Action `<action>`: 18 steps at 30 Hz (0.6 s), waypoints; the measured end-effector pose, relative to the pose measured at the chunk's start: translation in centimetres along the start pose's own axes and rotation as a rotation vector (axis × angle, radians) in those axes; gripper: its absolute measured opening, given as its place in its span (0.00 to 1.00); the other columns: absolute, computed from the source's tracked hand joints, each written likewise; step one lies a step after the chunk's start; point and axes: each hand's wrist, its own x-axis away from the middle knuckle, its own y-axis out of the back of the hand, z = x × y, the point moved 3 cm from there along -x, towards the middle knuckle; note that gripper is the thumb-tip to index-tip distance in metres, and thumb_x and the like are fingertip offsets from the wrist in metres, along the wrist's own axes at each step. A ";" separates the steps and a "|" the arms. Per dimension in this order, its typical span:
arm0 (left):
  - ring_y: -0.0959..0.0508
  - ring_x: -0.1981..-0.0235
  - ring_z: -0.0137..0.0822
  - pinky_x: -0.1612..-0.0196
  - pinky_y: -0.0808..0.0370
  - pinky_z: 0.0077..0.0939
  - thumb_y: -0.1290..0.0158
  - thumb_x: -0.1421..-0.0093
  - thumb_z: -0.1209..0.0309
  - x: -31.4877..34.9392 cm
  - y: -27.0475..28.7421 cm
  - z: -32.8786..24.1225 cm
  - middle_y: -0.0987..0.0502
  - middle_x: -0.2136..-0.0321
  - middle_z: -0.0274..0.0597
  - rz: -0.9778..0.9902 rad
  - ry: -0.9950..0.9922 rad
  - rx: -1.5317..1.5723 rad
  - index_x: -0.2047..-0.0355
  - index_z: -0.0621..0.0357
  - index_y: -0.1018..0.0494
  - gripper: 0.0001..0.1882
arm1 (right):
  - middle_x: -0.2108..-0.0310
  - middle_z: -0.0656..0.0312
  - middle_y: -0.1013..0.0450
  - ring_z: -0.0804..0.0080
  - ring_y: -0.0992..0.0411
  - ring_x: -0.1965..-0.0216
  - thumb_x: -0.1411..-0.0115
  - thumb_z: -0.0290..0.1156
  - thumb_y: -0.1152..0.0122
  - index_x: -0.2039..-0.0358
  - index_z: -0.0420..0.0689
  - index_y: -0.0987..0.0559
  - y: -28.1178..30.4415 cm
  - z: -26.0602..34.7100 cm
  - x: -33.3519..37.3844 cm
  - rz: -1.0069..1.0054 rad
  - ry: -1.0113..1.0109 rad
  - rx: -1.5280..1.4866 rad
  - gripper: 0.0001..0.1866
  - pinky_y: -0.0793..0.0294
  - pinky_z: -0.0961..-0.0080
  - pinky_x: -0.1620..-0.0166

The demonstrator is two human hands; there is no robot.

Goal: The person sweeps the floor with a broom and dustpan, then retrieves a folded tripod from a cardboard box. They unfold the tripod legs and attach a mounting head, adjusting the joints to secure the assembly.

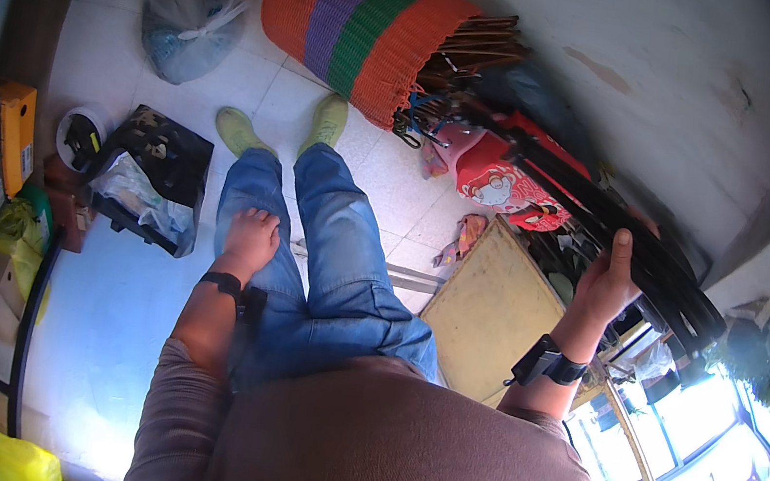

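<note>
My right hand (608,277) is closed round one side of a bundle of long, black, curved pieces (666,270) that look like stacked clothes hangers. Its thumb lies along the near side; the other fingers are mostly hidden behind the bundle. The bundle is held at a slant, its far end over a red patterned bag (501,183). Nothing is in my left hand (250,239), which lies flat on my left thigh with its fingers stretched out. Beyond the bundle, a striped orange, purple and green woven basket (356,25) lies on its side, with brown hangers (476,47) at its mouth.
A tied clear plastic bag (188,31) lies on the tiled floor. To my left are an open black case (157,149), a white tub (79,139) and boxes (16,135). A yellowish board (493,315) leans near my right leg, beside a metal frame (642,444).
</note>
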 end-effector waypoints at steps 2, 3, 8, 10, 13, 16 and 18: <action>0.24 0.58 0.45 0.52 0.31 0.43 0.46 0.47 0.67 -0.1 0.8 -0.3 0.22 0.64 0.43 0.021 0.013 0.012 0.60 0.53 0.24 0.14 | 0.51 0.53 0.27 0.64 0.29 0.48 0.41 0.20 0.39 0.47 0.40 0.27 0.7 -0.9 1.2 -0.050 -0.080 -0.071 0.20 0.31 0.64 0.42; 0.25 0.56 0.47 0.50 0.31 0.43 0.44 0.48 0.68 -0.3 1.5 -0.7 0.23 0.60 0.45 0.022 0.065 0.059 0.56 0.54 0.26 0.17 | 0.52 0.54 0.27 0.65 0.29 0.49 0.42 0.18 0.40 0.48 0.39 0.28 0.9 -1.5 2.2 -0.126 -0.152 -0.142 0.20 0.31 0.66 0.42; 0.38 0.38 0.57 0.36 0.41 0.43 0.35 0.57 0.73 -3.6 8.5 -8.0 0.40 0.38 0.57 -0.220 -0.158 0.438 0.36 0.60 0.46 0.48 | 0.55 0.57 0.26 0.70 0.28 0.55 0.44 0.17 0.39 0.52 0.38 0.26 -3.1 -3.1 7.3 -0.083 -0.479 -0.163 0.18 0.26 0.73 0.51; 0.41 0.36 0.56 0.35 0.43 0.43 0.33 0.59 0.72 -4.8 11.0 -12.0 0.42 0.37 0.56 -0.230 -0.302 0.472 0.35 0.59 0.47 0.51 | 0.60 0.60 0.25 0.73 0.27 0.61 0.45 0.20 0.35 0.55 0.38 0.24 -7.0 -2.3 9.5 0.069 -0.517 0.021 0.16 0.25 0.76 0.56; 0.28 0.47 0.54 0.45 0.30 0.42 0.31 0.60 0.67 -6.8 12.2 -14.5 0.30 0.47 0.54 -0.320 -0.238 0.596 0.43 0.59 0.38 0.43 | 0.65 0.61 0.24 0.73 0.26 0.65 0.49 0.25 0.28 0.59 0.37 0.22 -14.1 -1.9 11.3 0.280 -0.512 0.026 0.17 0.25 0.77 0.58; 0.21 0.65 0.45 0.60 0.23 0.35 0.32 0.58 0.68 -7.4 11.6 -11.1 0.23 0.66 0.47 -0.471 -0.052 0.920 0.57 0.60 0.31 0.28 | 0.61 0.58 0.25 0.70 0.26 0.59 0.52 0.31 0.25 0.53 0.37 0.25 -18.4 -3.3 10.9 0.638 -0.400 -0.033 0.27 0.26 0.74 0.54; 0.24 0.66 0.35 0.61 0.25 0.30 0.36 0.57 0.75 -7.6 10.7 -6.7 0.26 0.67 0.43 -0.500 0.175 0.865 0.57 0.61 0.32 0.26 | 0.57 0.57 0.26 0.68 0.27 0.54 0.50 0.36 0.27 0.49 0.39 0.27 -18.7 -6.6 11.7 0.689 -0.401 -0.210 0.29 0.27 0.71 0.51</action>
